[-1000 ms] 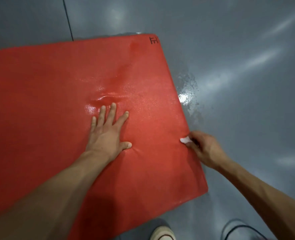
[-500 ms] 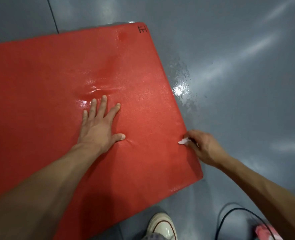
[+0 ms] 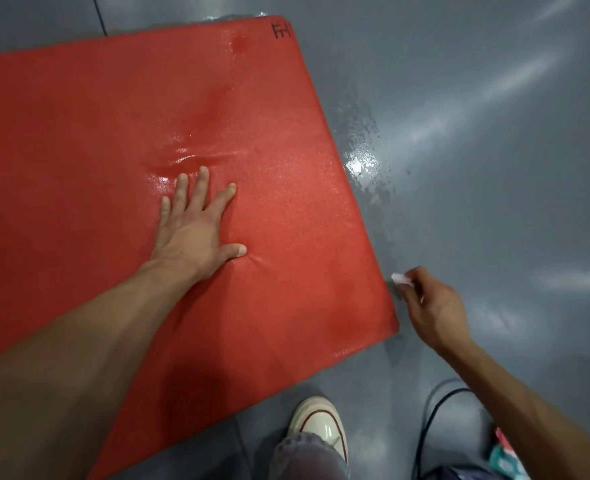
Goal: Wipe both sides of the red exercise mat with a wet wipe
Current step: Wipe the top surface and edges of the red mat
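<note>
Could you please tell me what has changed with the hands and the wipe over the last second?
The right hand, pinching the wet wipe, has slid off the red mat's right edge and is now just beside it, over the grey floor. The left hand stays pressed flat on the mat with its fingers spread, and the wipe remains in the same grip.

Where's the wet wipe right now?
The wet wipe is pinched in the right hand, just off the red mat's right edge, over the grey floor.
</note>
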The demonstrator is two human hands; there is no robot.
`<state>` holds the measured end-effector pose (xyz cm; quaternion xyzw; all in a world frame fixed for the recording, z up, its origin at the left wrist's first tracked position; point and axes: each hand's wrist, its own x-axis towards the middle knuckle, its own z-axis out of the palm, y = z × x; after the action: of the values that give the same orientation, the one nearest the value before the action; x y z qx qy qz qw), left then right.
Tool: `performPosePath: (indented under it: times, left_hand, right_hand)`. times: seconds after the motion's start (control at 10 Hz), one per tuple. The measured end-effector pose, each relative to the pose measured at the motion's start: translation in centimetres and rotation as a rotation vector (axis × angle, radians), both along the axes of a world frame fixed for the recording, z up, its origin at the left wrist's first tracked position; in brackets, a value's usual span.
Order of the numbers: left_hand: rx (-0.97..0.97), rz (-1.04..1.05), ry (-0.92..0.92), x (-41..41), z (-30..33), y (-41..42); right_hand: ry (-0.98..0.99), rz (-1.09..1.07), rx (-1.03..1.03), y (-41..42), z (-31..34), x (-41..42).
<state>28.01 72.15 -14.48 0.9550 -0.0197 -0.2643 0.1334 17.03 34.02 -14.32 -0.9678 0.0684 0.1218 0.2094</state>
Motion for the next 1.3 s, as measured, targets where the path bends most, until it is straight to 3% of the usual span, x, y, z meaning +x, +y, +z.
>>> performPosePath:
  times: [0.1,0.2,0.3,0.4,0.5,0.6,0.8,0.9,1.0,1.1,1.2,1.3]
  left_hand:
    - [0.019,0.001,0.018,0.1,0.2,-0.2]
    - [0.033,0.001,0.026,0.1,0.3,-0.3]
    - [0.031,0.004,0.020,0.1,0.3,-0.4]
    - [0.034,0.000,0.007,0.0,0.2,-0.4]
    - [0.033,-0.001,0.001,-0.2,0.3,-0.4]
    - [0.030,-0.004,0.008,-0.1,0.2,-0.2]
    - [0.026,-0.007,0.006,-0.1,0.0,-0.1]
    - [0.022,0.000,0.015,0.0,0.1,-0.2]
    - [0.020,-0.002,0.011,-0.2,0.0,-0.2]
    - [0.005,0.000,-0.004,-0.1,-0.2,-0.1]
    - [0.003,-0.002,-0.009,-0.2,-0.2,-0.2]
    - [0.006,-0.007,-0.018,-0.2,-0.3,-0.1]
  right_hand:
    - [0.015,-0.167,0.017,1.7,-0.7,-3.4]
    - [-0.004,-0.141,0.015,2.9,-0.9,-7.1]
    - [-0.011,0.064,-0.026,2.4,-0.8,-7.8]
    - [-0.010,-0.116,-0.051,1.6,-0.3,-6.8]
    - [-0.014,-0.047,-0.011,4.9,0.0,-7.5]
    - [0.082,0.154,0.123,8.8,-0.6,-9.5]
    - [0.039,-0.220,-0.081,3.1,0.4,-6.3]
    - [-0.008,-0.124,-0.047,5.7,0.2,-6.8]
    - [0.080,0.169,0.067,11.0,-0.4,-10.1]
    - [0.037,0.116,-0.038,8.9,-0.5,-9.5]
    - [0.027,-0.152,-0.185,4.8,0.4,-7.4]
    - [0.016,-0.046,-0.100,7.5,0.8,-7.9]
